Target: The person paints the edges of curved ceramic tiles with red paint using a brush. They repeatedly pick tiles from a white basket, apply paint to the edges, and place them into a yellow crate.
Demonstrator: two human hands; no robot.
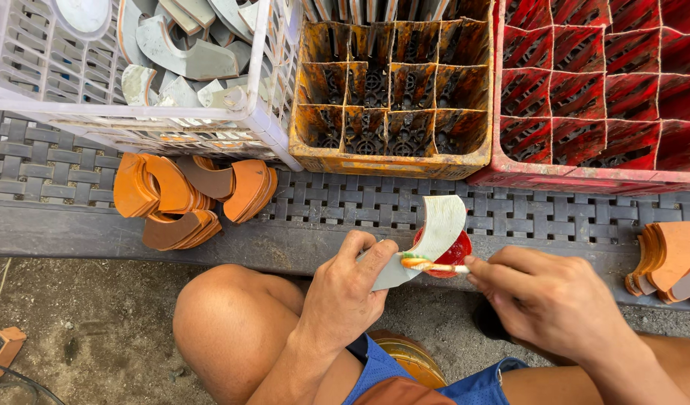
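My left hand (345, 296) grips a pale grey curved piece (435, 229) by its lower end and holds it tilted over a small red pot of paint (456, 255). My right hand (543, 296) pinches a thin brush (431, 265) with an orange and green tip. The brush lies across the lower part of the curved piece, touching it. Both hands are above my bare knees, in front of a dark woven plastic surface (345, 202).
A white crate (135, 82) of grey curved pieces stands at the back left, an orange divided crate (393, 90) in the middle, a red divided crate (600, 90) at right. Stacks of orange-painted pieces (184, 199) lie at left, more orange pieces (667, 259) at the right edge.
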